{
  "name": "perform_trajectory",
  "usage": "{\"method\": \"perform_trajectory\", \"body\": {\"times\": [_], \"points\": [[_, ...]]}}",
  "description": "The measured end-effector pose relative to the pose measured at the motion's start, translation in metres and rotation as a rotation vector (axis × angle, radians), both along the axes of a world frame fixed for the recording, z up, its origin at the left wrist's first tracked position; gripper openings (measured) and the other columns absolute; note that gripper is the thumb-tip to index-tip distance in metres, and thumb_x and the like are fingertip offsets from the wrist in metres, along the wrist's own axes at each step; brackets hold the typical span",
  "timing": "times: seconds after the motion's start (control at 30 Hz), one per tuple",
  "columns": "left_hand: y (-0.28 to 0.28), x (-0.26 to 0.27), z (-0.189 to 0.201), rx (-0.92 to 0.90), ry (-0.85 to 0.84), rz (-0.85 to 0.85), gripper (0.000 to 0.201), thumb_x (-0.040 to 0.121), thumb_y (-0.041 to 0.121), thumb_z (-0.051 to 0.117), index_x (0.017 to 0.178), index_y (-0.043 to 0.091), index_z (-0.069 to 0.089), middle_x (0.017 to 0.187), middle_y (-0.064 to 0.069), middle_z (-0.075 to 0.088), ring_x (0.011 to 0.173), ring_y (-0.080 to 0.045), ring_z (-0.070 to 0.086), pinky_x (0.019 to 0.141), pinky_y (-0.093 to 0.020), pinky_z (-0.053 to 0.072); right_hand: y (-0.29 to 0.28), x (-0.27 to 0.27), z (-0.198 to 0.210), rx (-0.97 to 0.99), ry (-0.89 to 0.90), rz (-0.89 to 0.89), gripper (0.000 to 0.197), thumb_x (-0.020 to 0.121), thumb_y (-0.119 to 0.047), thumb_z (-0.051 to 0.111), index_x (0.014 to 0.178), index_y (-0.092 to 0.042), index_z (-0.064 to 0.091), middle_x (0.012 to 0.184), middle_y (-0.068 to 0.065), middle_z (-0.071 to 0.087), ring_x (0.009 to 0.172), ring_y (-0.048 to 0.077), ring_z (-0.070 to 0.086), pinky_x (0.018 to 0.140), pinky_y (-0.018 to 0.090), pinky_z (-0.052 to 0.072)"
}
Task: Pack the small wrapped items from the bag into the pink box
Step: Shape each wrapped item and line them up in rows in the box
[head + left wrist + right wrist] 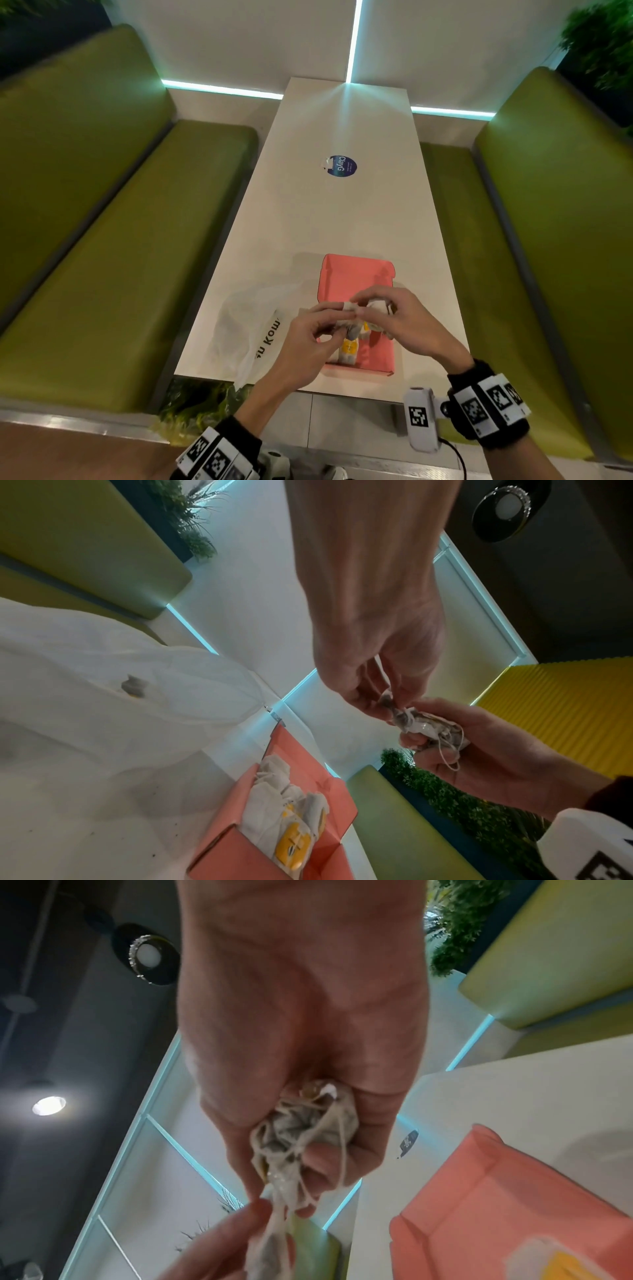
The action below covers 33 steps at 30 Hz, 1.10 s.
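The bag point(246, 329) sits lower left of centre in the head view, white, thin and slumped on the table point(342, 212), with one grey lump still showing through it in the left wrist view. My left hand point(308, 342) is just right of it, fingers curled, pinching the twisted tail of a wrap point(424, 727). My right hand point(397, 318) has the bulk of it bunched in curled fingers, right over the box point(356, 274) at centre bottom. A few wraps point(284, 804) already lie inside, one showing yellow.

Handling guess: it's light and squishy, tissue plus loose string, nothing stiff. The paper looks like it'd tear if I yank the tail, so I'd cup the fat middle. The dangling string could snag on the box wall.
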<state>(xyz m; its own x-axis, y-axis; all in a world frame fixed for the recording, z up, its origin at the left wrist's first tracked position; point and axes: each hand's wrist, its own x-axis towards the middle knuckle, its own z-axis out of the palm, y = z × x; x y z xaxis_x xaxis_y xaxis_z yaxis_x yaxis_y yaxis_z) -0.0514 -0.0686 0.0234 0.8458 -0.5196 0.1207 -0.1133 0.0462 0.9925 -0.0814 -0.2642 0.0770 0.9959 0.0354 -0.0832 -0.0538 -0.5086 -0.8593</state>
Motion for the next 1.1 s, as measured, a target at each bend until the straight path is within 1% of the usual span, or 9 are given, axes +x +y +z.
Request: {"method": "perform_trajectory", "body": {"times": [0.1, 0.2, 0.33, 0.47, 0.6, 0.77, 0.87, 0.97, 1.1], "points": [[0.002, -0.001, -0.004, 0.004, 0.025, -0.008, 0.034, 0.088, -0.012, 0.062, 0.103, 0.017, 0.072, 0.109, 0.004, 0.069, 0.097, -0.017, 0.071, 0.082, -0.024, 0.055, 0.002, 0.0, -0.004, 0.065, -0.01, -0.047, 0.004, 0.09, -0.022, 0.072, 0.092, -0.02, 0.074, 0.087, -0.01, 0.071, 0.069, 0.01, 0.063, 0.063, 0.019, 0.048], [0.003, -0.003, -0.009, 0.001, 0.064, 0.009, 0.024, 0.09, -0.005, 0.065, 0.098, 0.017, 0.065, 0.104, 0.006, 0.069, 0.096, -0.017, 0.07, 0.079, -0.025, 0.054, 0.004, -0.002, -0.011, 0.08, 0.0, -0.08, 0.006, 0.088, -0.019, 0.074, 0.094, -0.02, 0.073, 0.082, -0.01, 0.069, 0.068, 0.018, 0.063, 0.061, 0.024, 0.05], [-0.002, -0.006, -0.022, 0.023, 0.113, 0.038, 0.024, 0.088, -0.005, 0.066, 0.098, 0.014, 0.056, 0.098, 0.009, 0.065, 0.094, -0.016, 0.065, 0.073, -0.021, 0.051, 0.003, -0.006, -0.027, -0.072, 0.04, -0.091, 0.018, 0.089, -0.018, 0.071, 0.106, -0.025, 0.072, 0.09, -0.02, 0.069, 0.083, -0.004, 0.063, 0.074, 0.011, 0.044], [-0.011, -0.012, -0.039, 0.139, 0.1, 0.034, 0.018, 0.091, 0.0, 0.066, 0.099, 0.012, 0.055, 0.093, 0.007, 0.063, 0.087, -0.005, 0.064, 0.073, -0.023, 0.053, 0.009, -0.011, -0.04, -0.144, 0.051, -0.072, 0.005, 0.088, -0.02, 0.069, 0.088, -0.025, 0.071, 0.089, -0.013, 0.069, 0.084, 0.006, 0.061, 0.077, 0.022, 0.047], [-0.015, -0.012, -0.058, 0.335, -0.027, 0.018, 0.021, 0.091, 0.003, 0.065, 0.099, 0.017, 0.052, 0.095, 0.003, 0.061, 0.089, -0.007, 0.06, 0.072, -0.025, 0.056, 0.013, -0.013, -0.057, -0.179, 0.063, -0.03, 0.009, 0.09, -0.02, 0.064, 0.082, -0.025, 0.062, 0.088, -0.008, 0.065, 0.086, 0.009, 0.058, 0.079, 0.028, 0.046], [-0.012, -0.012, -0.066, 0.504, -0.138, -0.059, 0.027, 0.092, 0.012, 0.063, 0.112, 0.023, 0.047, 0.109, 0.007, 0.053, 0.094, -0.011, 0.056, 0.073, -0.037, 0.055, 0.012, -0.013, -0.079, -0.224, 0.126, 0.008, 0.018, 0.091, -0.016, 0.06, 0.082, -0.031, 0.06, 0.082, -0.012, 0.062, 0.078, 0.007, 0.054, 0.071, 0.023, 0.043], [-0.009, -0.015, -0.06, 0.568, -0.179, -0.032, 0.03, 0.092, 0.015, 0.062, 0.116, 0.02, 0.046, 0.117, 0.009, 0.046, 0.093, -0.012, 0.054, 0.075, -0.038, 0.053, 0.01, -0.01, -0.091, -0.241, 0.189, 0.013, 0.019, 0.09, -0.014, 0.058, 0.083, -0.032, 0.062, 0.086, -0.01, 0.065, 0.081, 0.011, 0.058, 0.078, 0.031, 0.049], [-0.009, -0.019, -0.061, 0.64, -0.363, -0.048, 0.026, 0.093, 0.016, 0.061, 0.118, 0.014, 0.051, 0.119, 0.002, 0.05, 0.1, -0.017, 0.054, 0.08, -0.032, 0.051, 0.013, -0.007, -0.098, -0.271, 0.207, 0.008, 0.014, 0.089, -0.019, 0.058, 0.084, -0.032, 0.06, 0.082, -0.006, 0.065, 0.076, 0.016, 0.059, 0.077, 0.042, 0.05], [-0.007, -0.025, -0.078, 0.826, -0.663, -0.204, 0.029, 0.091, 0.026, 0.059, 0.117, 0.016, 0.063, 0.127, 0.0, 0.06, 0.114, -0.021, 0.053, 0.097, -0.032, 0.048, 0.02, -0.007, -0.102, -0.338, 0.141, -0.04, 0.007, 0.092, -0.024, 0.055, 0.095, -0.031, 0.057, 0.087, -0.013, 0.061, 0.078, 0.01, 0.056, 0.074, 0.038, 0.05]]}}
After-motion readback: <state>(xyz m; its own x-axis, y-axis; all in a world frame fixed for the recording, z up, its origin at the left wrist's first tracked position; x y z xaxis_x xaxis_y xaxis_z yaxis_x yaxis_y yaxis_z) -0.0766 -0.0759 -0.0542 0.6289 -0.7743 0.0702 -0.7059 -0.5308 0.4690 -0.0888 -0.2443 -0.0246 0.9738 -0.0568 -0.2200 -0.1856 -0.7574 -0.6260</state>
